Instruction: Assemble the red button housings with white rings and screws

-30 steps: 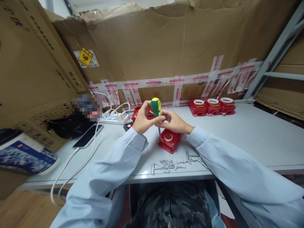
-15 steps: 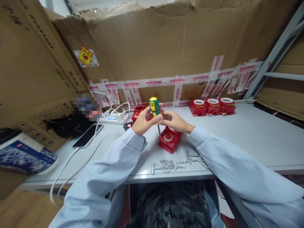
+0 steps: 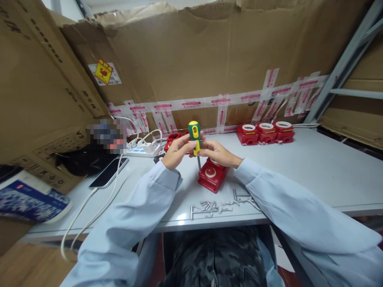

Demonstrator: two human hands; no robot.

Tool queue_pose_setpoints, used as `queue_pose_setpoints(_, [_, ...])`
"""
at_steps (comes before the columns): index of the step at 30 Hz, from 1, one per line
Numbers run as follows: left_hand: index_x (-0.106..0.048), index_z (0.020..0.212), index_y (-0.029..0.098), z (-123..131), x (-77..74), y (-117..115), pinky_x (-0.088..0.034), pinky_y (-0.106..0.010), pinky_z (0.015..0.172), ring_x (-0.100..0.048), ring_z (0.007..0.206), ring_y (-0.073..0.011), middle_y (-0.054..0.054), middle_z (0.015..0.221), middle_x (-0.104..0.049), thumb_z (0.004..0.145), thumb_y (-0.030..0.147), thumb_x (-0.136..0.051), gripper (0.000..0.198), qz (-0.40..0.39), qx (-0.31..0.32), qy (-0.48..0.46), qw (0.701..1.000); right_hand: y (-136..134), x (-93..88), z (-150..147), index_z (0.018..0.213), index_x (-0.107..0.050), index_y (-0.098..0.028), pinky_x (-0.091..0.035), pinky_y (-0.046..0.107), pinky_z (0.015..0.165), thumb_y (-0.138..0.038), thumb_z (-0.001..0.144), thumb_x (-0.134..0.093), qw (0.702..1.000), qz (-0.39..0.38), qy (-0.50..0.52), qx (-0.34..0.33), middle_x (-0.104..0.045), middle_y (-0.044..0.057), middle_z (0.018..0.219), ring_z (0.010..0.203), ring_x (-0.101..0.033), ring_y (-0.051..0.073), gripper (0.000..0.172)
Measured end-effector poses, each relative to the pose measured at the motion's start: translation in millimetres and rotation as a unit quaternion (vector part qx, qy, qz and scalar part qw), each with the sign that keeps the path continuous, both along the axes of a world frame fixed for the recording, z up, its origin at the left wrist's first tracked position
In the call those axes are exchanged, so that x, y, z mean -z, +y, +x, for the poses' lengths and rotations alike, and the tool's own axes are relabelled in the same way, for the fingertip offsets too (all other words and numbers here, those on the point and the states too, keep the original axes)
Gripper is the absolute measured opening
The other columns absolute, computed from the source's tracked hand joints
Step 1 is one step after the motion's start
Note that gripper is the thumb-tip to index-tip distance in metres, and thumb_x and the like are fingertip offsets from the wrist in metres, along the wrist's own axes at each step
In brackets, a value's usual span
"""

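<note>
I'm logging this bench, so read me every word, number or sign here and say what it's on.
"V3": left cardboard box.
"LM27", it seems, the rest blurred: white label on the back cardboard box.
Red glass symbol: yellow sticker over that label.
Too small or blurred: print on the tape, bucket and three red boxes.
None readable: screwdriver, red box at its tip.

A smooth pale grey table (image 3: 317, 173) with a dark line along its near edge carries everything. Take the red housing (image 3: 212, 178) standing on it as the clock's centre. Three red boxes with white rings (image 3: 266, 136) stand in a row at two o'clock. Loose screws and metal rods (image 3: 207, 205) are strewn from four to seven. A phone (image 3: 109, 173) lies at nine; a white power strip (image 3: 136, 152) sits between nine and ten.
</note>
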State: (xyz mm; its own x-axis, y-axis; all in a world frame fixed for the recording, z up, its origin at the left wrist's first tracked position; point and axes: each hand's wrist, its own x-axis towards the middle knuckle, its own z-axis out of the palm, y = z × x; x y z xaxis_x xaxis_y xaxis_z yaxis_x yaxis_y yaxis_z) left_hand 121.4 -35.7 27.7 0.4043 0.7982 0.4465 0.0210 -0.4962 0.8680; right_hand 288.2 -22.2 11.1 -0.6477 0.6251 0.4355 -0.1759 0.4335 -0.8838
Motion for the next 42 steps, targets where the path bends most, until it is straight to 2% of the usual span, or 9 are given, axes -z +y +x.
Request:
queue_pose_setpoints(5, [-0.067,0.09,0.015,2.8,-1.0,0.7,-0.049,-0.026,0.066,-0.058,0.075,-0.0154,-0.004,0.084,-0.065,0.061,0.038,-0.08,0.038,0.058,-0.06,-0.006,0.997,-1.1,1.8,0.5,0.095,-0.061,-0.016,-0.048,0.033,0.078,-0.03,0.068,-0.074,0.997,0.055,-0.013,0.049,-0.066,0.003,0.091,0.084,-0.06,0.015,0.033])
queue_pose_setpoints(7, [-0.067,0.09,0.015,4.1,-0.3,0.0,-0.049,-0.028,0.073,-0.059,0.08,-0.0172,-0.005,0.087,-0.065,0.062,0.038,-0.079,0.038,0.076,-0.074,0.001,0.994,-0.8,2.4,0.4,0.091,-0.061,-0.016,-0.048,0.031,0.077,-0.029,0.066,-0.075,0.997,0.057,-0.014,0.056,-0.065,0.003,0.089,0.082,-0.06,0.015,0.032])
queue_pose_setpoints(13, [-0.064,0.098,0.016,1.8,-1.8,-2.6,-0.046,-0.025,0.057,-0.056,0.065,-0.0126,-0.005,0.089,-0.065,0.069,0.044,-0.073,0.042,0.03,-0.041,0.008,0.999,-0.7,0.9,0.8,0.088,-0.061,-0.016,-0.048,0.034,0.082,-0.037,0.073,-0.068,1.0,0.022,-0.002,0.019,-0.066,0.003,0.086,0.081,-0.061,0.015,0.027])
queue_pose_setpoints(18, [-0.059,0.09,0.017,2.7,-0.6,-0.7,-0.046,-0.025,0.071,-0.056,0.077,-0.0137,-0.002,0.085,-0.061,0.062,0.036,-0.079,0.04,0.085,-0.074,-0.009,0.994,-1.5,1.5,1.4,0.084,-0.059,-0.016,-0.048,0.033,0.081,-0.032,0.066,-0.076,0.997,0.048,-0.001,0.056,-0.063,0.001,0.085,0.082,-0.059,0.014,0.03])
queue_pose_setpoints(23, [-0.054,0.103,0.016,-6.7,2.1,-6.6,-0.046,-0.029,0.076,-0.056,0.085,-0.0165,-0.005,0.094,-0.059,0.07,0.04,-0.072,0.044,0.062,-0.051,0.087,0.993,0.6,2.6,0.8,0.086,-0.059,-0.016,-0.048,0.035,0.083,-0.038,0.068,-0.074,0.997,-0.007,0.035,0.061,-0.065,0.002,0.083,0.08,-0.061,0.015,0.032])
queue_pose_setpoints(30, [-0.061,0.08,0.017,-21.0,20.2,-11.1,-0.045,-0.029,0.067,-0.056,0.069,-0.0158,-0.002,0.075,-0.063,0.064,0.042,-0.074,0.033,0.082,-0.006,0.311,0.947,-1.1,0.7,-0.8,0.086,-0.061,-0.017,-0.048,0.033,0.081,-0.037,0.074,-0.069,0.995,-0.008,0.051,0.084,-0.064,0.001,0.084,0.079,-0.06,0.013,0.025])
queue_pose_setpoints(36, [-0.063,0.07,0.016,-16.9,22.6,-8.0,-0.044,-0.028,0.065,-0.058,0.065,-0.0154,-0.003,0.07,-0.066,0.073,0.036,-0.066,0.02,0.094,-0.016,0.311,0.946,0.0,-0.8,-1.2,0.084,-0.06,-0.018,-0.048,0.031,0.078,-0.042,0.07,-0.071,0.992,-0.02,0.074,0.103,-0.066,0.001,0.084,0.08,-0.061,0.014,0.03])
queue_pose_setpoints(40, [-0.064,0.072,0.017,-22.2,12.0,-14.8,-0.044,-0.027,0.063,-0.057,0.063,-0.0143,-0.002,0.069,-0.066,0.074,0.032,-0.065,0.016,0.091,-0.055,0.277,0.955,5.1,-0.1,0.3,0.084,-0.059,-0.018,-0.046,0.027,0.065,-0.049,0.069,-0.069,0.973,-0.066,0.113,0.188,-0.064,0.001,0.079,0.072,-0.058,0.012,0.036])
queue_pose_setpoints(42, [-0.065,0.073,0.016,-22.6,7.5,-23.1,-0.044,-0.026,0.062,-0.058,0.063,-0.0143,-0.003,0.069,-0.067,0.075,0.03,-0.064,0.014,0.087,-0.033,0.29,0.953,7.2,0.4,0.4,0.084,-0.058,-0.017,-0.045,0.026,0.063,-0.049,0.069,-0.068,0.961,-0.096,0.134,0.222,-0.063,0.001,0.077,0.07,-0.057,0.012,0.036])
